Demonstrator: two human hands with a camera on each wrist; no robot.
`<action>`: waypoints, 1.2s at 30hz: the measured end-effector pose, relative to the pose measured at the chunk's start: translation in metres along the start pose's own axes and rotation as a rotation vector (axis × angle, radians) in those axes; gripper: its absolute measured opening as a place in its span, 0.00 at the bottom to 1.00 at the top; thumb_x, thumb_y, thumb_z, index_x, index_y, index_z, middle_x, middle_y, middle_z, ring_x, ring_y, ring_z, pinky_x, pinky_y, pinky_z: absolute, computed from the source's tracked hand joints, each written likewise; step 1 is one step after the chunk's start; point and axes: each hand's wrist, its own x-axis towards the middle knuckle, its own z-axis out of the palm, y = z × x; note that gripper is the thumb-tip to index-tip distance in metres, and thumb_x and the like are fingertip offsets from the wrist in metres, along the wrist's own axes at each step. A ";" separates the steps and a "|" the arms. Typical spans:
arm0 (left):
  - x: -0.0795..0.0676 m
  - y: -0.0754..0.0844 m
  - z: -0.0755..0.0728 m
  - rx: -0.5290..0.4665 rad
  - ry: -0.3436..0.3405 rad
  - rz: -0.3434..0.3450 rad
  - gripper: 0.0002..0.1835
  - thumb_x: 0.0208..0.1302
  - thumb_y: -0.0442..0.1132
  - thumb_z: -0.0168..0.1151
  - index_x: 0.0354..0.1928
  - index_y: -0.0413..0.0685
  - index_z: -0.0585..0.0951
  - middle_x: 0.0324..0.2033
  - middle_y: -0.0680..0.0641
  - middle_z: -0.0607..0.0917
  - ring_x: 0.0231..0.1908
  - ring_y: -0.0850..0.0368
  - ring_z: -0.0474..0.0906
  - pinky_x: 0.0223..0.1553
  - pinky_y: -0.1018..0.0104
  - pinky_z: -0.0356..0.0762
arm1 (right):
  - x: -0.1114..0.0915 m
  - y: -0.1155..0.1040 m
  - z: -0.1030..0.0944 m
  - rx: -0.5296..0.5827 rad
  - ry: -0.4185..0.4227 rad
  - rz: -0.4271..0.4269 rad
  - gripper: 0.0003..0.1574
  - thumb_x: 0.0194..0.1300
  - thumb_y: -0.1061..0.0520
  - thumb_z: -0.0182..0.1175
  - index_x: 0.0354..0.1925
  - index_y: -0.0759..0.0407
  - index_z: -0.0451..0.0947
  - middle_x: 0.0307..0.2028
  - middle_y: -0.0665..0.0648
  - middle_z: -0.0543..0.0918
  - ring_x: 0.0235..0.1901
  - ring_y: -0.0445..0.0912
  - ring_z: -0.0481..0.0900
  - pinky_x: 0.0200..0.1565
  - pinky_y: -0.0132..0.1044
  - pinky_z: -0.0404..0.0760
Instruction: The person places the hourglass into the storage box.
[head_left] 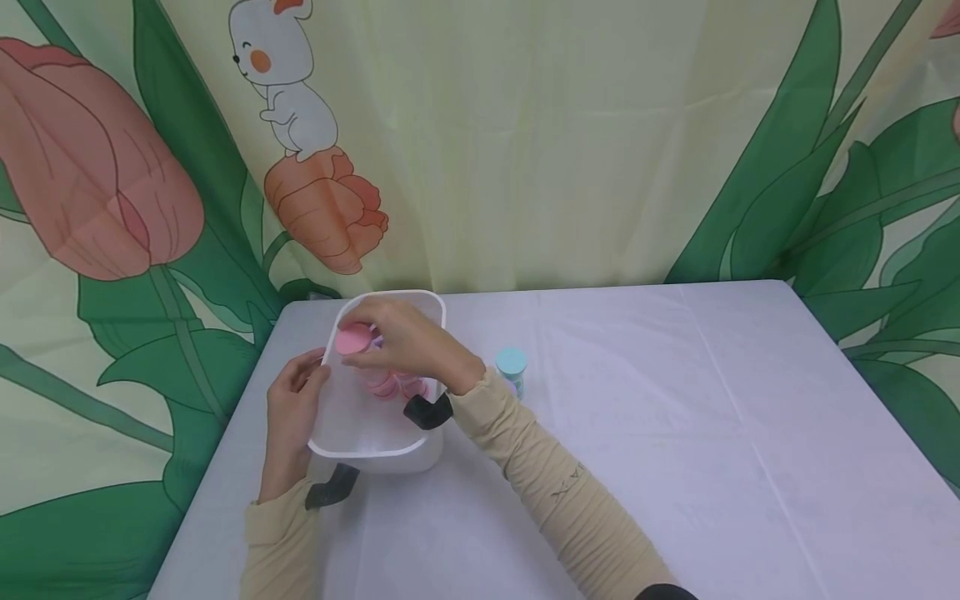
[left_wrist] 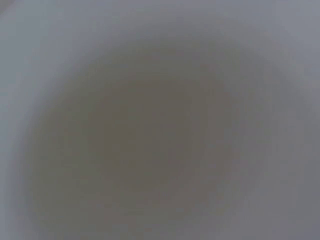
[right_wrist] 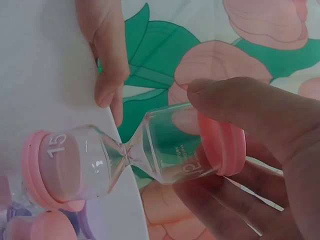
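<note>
A white plastic bin (head_left: 363,444) stands on the table's left part. My left hand (head_left: 291,408) holds its left rim, thumb on one side and fingers on the other. Over the bin, my right hand (head_left: 405,337) grips a sand timer (right_wrist: 165,142) by one pink cap. The timer is clear glass with pink caps at both ends, lies sideways and bears the number 15. Below it, more timers (right_wrist: 54,226) with pink and purple parts lie in the bin, partly covered by the right hand in the head view. The left wrist view is only a grey blur.
A timer with a light-blue cap (head_left: 512,362) stands on the table just right of the bin, partly behind the right forearm. A white cloth covers the table (head_left: 675,417). Behind it hangs a curtain (head_left: 540,150) printed with tulips and a rabbit.
</note>
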 end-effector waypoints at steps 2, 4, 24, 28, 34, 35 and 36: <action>0.000 -0.001 0.000 -0.003 0.000 -0.001 0.23 0.73 0.50 0.52 0.67 0.56 0.73 0.63 0.47 0.77 0.55 0.53 0.76 0.39 0.80 0.78 | 0.000 0.000 0.004 -0.009 -0.006 0.006 0.22 0.60 0.54 0.71 0.51 0.60 0.82 0.47 0.54 0.84 0.45 0.42 0.79 0.49 0.28 0.79; 0.000 -0.001 0.000 -0.007 -0.001 -0.005 0.23 0.73 0.51 0.52 0.66 0.56 0.73 0.63 0.47 0.77 0.55 0.54 0.76 0.40 0.80 0.78 | 0.000 0.001 0.008 -0.023 -0.018 0.016 0.21 0.60 0.53 0.70 0.50 0.59 0.83 0.46 0.53 0.84 0.44 0.41 0.79 0.48 0.26 0.77; 0.001 -0.002 0.001 -0.036 -0.007 0.008 0.22 0.72 0.52 0.54 0.64 0.56 0.75 0.62 0.47 0.79 0.52 0.56 0.78 0.39 0.78 0.80 | 0.005 0.012 0.038 0.000 -0.225 0.138 0.22 0.62 0.58 0.66 0.55 0.58 0.82 0.48 0.50 0.84 0.45 0.40 0.76 0.48 0.21 0.72; 0.001 0.000 0.001 -0.036 -0.014 0.007 0.22 0.72 0.53 0.54 0.64 0.56 0.75 0.62 0.47 0.78 0.54 0.54 0.78 0.39 0.77 0.80 | 0.007 0.014 0.042 0.013 -0.285 0.159 0.24 0.61 0.60 0.65 0.57 0.57 0.80 0.50 0.49 0.83 0.46 0.40 0.76 0.46 0.22 0.73; 0.001 0.001 0.000 -0.030 -0.019 0.010 0.23 0.72 0.52 0.53 0.65 0.55 0.74 0.62 0.48 0.78 0.56 0.53 0.77 0.41 0.76 0.81 | 0.009 0.013 0.043 -0.026 -0.333 0.154 0.27 0.60 0.61 0.66 0.59 0.57 0.79 0.53 0.50 0.83 0.48 0.40 0.75 0.49 0.22 0.71; 0.001 0.000 0.000 -0.030 -0.019 0.011 0.23 0.72 0.52 0.53 0.65 0.55 0.74 0.62 0.48 0.78 0.56 0.53 0.77 0.41 0.76 0.81 | 0.009 0.013 0.044 -0.028 -0.339 0.155 0.27 0.59 0.61 0.66 0.59 0.57 0.79 0.53 0.50 0.83 0.48 0.40 0.75 0.49 0.22 0.72; 0.001 0.000 -0.001 -0.031 -0.017 0.010 0.23 0.72 0.52 0.53 0.65 0.56 0.75 0.62 0.48 0.79 0.55 0.53 0.77 0.40 0.76 0.80 | 0.009 0.013 0.044 -0.030 -0.344 0.155 0.27 0.59 0.61 0.67 0.59 0.57 0.79 0.53 0.50 0.83 0.48 0.40 0.75 0.49 0.22 0.72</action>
